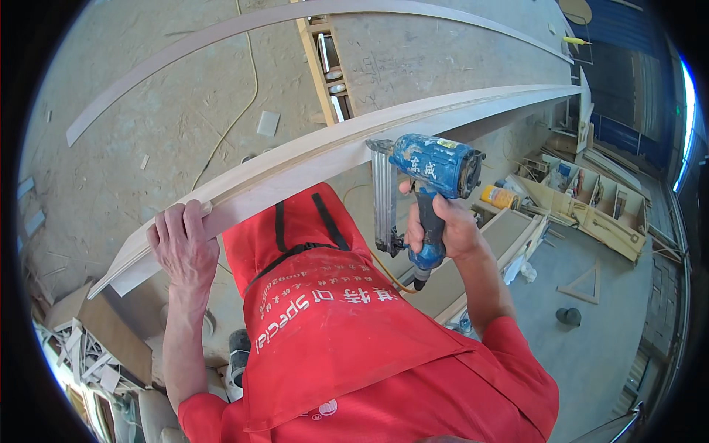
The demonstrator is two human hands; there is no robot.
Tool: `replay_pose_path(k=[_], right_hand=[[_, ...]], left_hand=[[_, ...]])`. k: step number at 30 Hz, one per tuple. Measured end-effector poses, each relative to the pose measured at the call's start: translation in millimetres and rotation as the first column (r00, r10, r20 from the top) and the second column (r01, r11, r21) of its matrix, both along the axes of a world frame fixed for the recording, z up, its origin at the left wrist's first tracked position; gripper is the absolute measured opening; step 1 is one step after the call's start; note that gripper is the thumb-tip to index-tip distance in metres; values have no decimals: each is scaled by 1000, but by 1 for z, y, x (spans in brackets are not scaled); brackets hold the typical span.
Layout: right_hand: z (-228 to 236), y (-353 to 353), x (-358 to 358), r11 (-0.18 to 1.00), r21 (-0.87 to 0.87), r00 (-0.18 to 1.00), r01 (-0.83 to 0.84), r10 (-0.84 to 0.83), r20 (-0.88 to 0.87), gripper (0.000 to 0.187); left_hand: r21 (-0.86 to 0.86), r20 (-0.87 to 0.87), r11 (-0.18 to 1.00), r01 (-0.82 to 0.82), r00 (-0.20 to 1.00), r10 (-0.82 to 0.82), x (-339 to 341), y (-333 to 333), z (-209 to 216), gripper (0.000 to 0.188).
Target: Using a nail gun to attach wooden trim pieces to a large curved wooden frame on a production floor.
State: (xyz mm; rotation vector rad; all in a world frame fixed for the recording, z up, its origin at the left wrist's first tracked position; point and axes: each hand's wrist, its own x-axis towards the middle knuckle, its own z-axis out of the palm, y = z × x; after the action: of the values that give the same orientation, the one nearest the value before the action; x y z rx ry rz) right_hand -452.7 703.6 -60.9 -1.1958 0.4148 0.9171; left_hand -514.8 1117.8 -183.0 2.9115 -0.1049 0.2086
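A broad, dusty chipboard tabletop (148, 111) fills the upper half of the view, with a long thin wooden strip (221, 33) lying across its far side. At the near edge of the tabletop, a long pale wooden board (413, 118) stands on its edge, with a second thin layer set against its face, running from the near left corner towards the far right. A person in a red shirt and red apron (332, 332) leans over it. The left hand (181, 247) is closed over the top edge of the board near its left end, fingers curled across the wood and pressing the layers together. The right hand (443, 225) is wrapped tight round the grip of a blue pneumatic nail gun (425, 181), held just in front of the board at about its middle, the gun's metal magazine hanging down beside it and its nose touching or nearly touching the face of the wood. A yellow hose (244, 103) snakes across the tabletop beyond the board. Open wooden cabinet boxes (605, 199) lie on the floor to the right, and offcuts (88, 354) pile up below the near left corner.
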Motion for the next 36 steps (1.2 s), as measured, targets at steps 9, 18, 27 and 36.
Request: replay_pose_path(k=[9, 18, 27, 36], right_hand=[[0, -11, 9, 999, 25, 999, -36, 36, -29, 71], [0, -24, 15, 997, 61, 998, -54, 56, -18, 71], [-3, -22, 17, 994, 55, 995, -93, 95, -21, 72], [-8, -9, 25, 996, -30, 996, -86, 87, 8, 76]], left_hand=[[2, 7, 1000, -12, 1000, 12, 6, -9, 1, 40], [3, 39, 1000, -4, 999, 4, 9, -17, 0, 42], [6, 40, 1000, -17, 999, 17, 9, -16, -4, 39], [-23, 13, 1000, -7, 1000, 7, 17, -8, -13, 44]])
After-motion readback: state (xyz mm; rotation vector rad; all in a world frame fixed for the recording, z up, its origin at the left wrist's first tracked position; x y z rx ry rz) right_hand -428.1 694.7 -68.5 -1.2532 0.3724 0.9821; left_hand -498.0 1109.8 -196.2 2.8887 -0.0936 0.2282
